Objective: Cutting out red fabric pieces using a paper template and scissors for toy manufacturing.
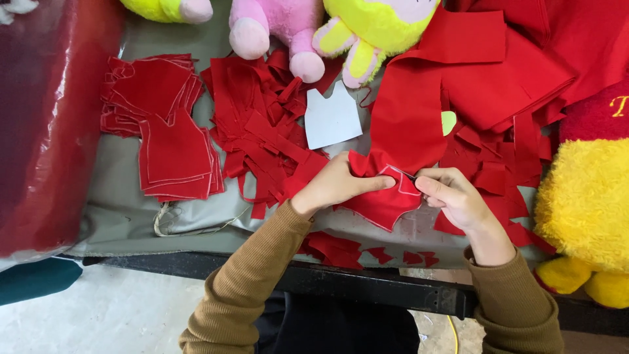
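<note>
I see my left hand (337, 185) laid on a red felt piece (383, 200) with a white chalk outline, its grip pressed together with thumb and fingers pinching the cloth near its upper edge. My right hand (452, 196) sits just beside it on the right, its grip closed around small scissors (401, 173), of which only the thin blade tips show, touching the cloth at the outline. The piece lies near the front edge of the counter (124, 216), which is covered with a grey sheet, and it joins a larger red cloth (419, 111) that runs up and to the right. To the left of my hands is a loose heap of red scraps (262, 131), and further left a neat stack of cut pieces (164, 131) with white outlines. A white paper pattern (332, 119) lies between the scraps and the large cloth. Along the far edge sit a pink plush toy (275, 26) and a yellow plush toy (373, 29); a big yellow plush (583, 203) in red stands at the right. A few red scraps (341, 249) hang at the front edge below my wrists.
</note>
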